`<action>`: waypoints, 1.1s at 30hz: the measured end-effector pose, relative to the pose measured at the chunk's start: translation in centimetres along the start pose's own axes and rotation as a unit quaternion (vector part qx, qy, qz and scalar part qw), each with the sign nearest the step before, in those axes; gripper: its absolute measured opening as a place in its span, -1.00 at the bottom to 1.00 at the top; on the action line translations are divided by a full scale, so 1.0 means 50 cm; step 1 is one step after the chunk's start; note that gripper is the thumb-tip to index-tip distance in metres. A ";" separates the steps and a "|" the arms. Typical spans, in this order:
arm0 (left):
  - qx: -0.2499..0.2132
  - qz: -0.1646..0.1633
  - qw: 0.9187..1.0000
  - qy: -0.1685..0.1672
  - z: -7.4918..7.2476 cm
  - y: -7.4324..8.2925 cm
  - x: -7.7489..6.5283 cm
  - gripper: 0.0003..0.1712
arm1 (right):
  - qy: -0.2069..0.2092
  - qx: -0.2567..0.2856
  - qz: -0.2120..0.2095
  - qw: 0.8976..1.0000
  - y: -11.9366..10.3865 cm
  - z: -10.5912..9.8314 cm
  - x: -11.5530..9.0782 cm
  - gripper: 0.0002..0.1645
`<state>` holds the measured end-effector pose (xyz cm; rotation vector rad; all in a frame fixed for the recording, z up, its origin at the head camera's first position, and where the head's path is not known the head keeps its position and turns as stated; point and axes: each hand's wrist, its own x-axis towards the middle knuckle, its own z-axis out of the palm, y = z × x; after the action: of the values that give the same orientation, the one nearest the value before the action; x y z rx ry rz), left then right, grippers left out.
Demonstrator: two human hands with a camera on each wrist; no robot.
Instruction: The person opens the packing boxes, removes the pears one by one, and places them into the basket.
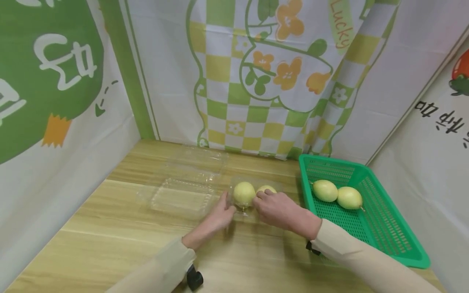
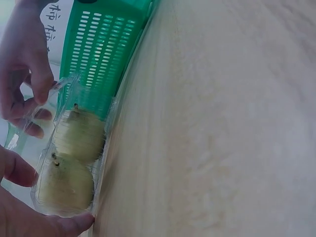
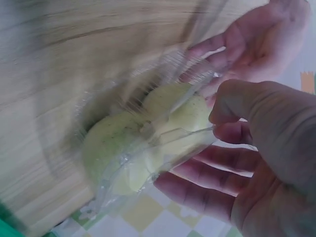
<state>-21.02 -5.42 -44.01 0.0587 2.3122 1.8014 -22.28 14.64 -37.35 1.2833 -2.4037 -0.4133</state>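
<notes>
Two pale yellow pears (image 1: 244, 194) sit side by side in a clear plastic clamshell box (image 2: 35, 192) on the table. At the box's left end my left hand (image 1: 219, 213) holds the corner, with the thumb and a finger on either side of it. My right hand (image 1: 278, 209) pinches the thin clear lid (image 3: 190, 138) between thumb and fingers. In the right wrist view that lid stands tilted, partly over the pears. From the head view, the right fingers cover part of the second pear (image 1: 266, 189).
Left of the hands, another clear clamshell box (image 1: 183, 199) lies open on the wooden table (image 1: 110, 228). To the right stands a green basket (image 1: 393, 207) holding two more pears (image 1: 325, 191). A checked curtain (image 1: 253, 122) hangs behind the table.
</notes>
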 end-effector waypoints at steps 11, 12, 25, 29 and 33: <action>-0.017 0.001 1.000 0.016 0.004 0.007 0.001 -0.07 | 0.028 -0.027 0.032 0.999 0.002 0.012 -0.029 -0.76; -0.015 0.003 1.000 0.017 0.004 0.006 0.002 -0.08 | 0.026 -0.021 0.035 0.999 0.002 0.012 -0.030 -0.76; -0.015 0.016 1.000 0.013 0.004 0.009 0.006 -0.04 | -0.058 0.142 0.106 0.982 0.026 -0.021 -0.016 -0.79; -0.008 0.014 1.000 0.014 0.005 0.006 0.005 -0.03 | -0.047 0.152 0.112 0.981 0.043 -0.041 -0.015 -0.72; -0.006 0.006 1.000 0.013 0.006 0.005 0.003 -0.01 | -0.061 0.154 0.107 0.980 0.052 -0.062 -0.006 -0.68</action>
<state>-21.14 -5.06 -43.88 0.0478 2.3243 1.8313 -22.58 16.09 -33.57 1.1257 -2.7572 -0.0602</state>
